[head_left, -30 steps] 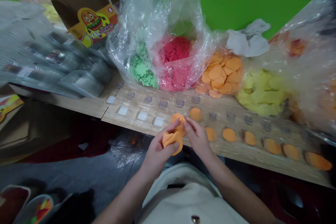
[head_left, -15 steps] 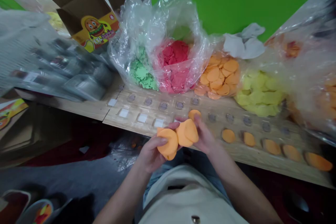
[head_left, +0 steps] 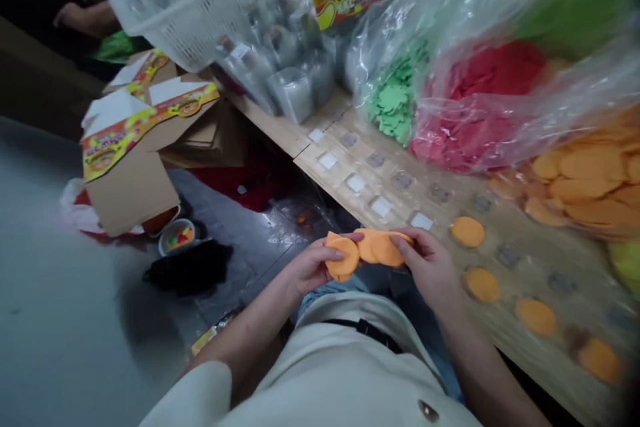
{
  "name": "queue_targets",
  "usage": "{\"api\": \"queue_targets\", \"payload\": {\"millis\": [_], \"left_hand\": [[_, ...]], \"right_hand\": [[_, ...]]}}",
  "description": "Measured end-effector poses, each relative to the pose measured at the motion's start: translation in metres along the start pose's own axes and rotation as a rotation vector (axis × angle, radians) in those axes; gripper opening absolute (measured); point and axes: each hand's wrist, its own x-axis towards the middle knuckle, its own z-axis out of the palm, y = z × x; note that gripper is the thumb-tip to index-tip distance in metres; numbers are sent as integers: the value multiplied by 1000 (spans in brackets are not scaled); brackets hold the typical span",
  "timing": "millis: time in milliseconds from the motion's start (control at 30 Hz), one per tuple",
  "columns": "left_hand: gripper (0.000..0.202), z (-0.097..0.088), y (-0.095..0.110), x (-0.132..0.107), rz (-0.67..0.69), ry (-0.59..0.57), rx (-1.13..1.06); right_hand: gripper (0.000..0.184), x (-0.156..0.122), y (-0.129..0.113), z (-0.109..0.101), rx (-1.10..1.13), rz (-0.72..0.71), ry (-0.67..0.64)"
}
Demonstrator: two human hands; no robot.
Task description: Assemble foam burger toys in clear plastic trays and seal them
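Observation:
My left hand is closed around several overlapping thin orange discs, its thumb lying across the top. My right hand pinches the right-hand end of the same fanned group, thumb and fingertips on another orange disc. Both hands are in front of my waist, just off the table's front edge. A single orange disc lies on the tabletop beyond my right hand, and more lie in a row to the right, such as this flat disc.
On the wooden table are white squares and small grey pieces in clear plastic. Bags hold green, red and orange pieces. Clear containers, a white basket and cartons are left. Another person's hand shows.
My view has swung left, bringing in the basket, cartons and floor. My right hand has drawn away from the single disc on the table and now grips the fanned discs.

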Motion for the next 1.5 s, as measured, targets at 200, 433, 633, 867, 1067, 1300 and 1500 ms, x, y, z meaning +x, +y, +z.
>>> {"api": "queue_targets", "payload": {"millis": [200, 433, 633, 867, 1067, 1300, 1500], "left_hand": [[50, -22, 8, -17, 88, -37, -26], [46, -102, 6, 4, 135, 380, -64], [22, -180, 25, 47, 152, 649, -156], [31, -129, 25, 28, 129, 501, -201], [37, -2, 28, 23, 221, 160, 210], [27, 61, 14, 67, 84, -65, 293], [32, 78, -13, 83, -115, -153, 104]], "right_hand": [[31, 10, 7, 38, -21, -12, -121], [43, 17, 24, 61, -315, -261, -240], [29, 12, 11, 41, -475, -337, -198], [28, 3, 6, 47, -476, -283, -155], [30, 9, 1, 55, -166, -170, -6], [22, -4, -4, -8, 322, -108, 254], [21, 6, -4, -36, 282, -138, 351]]}}
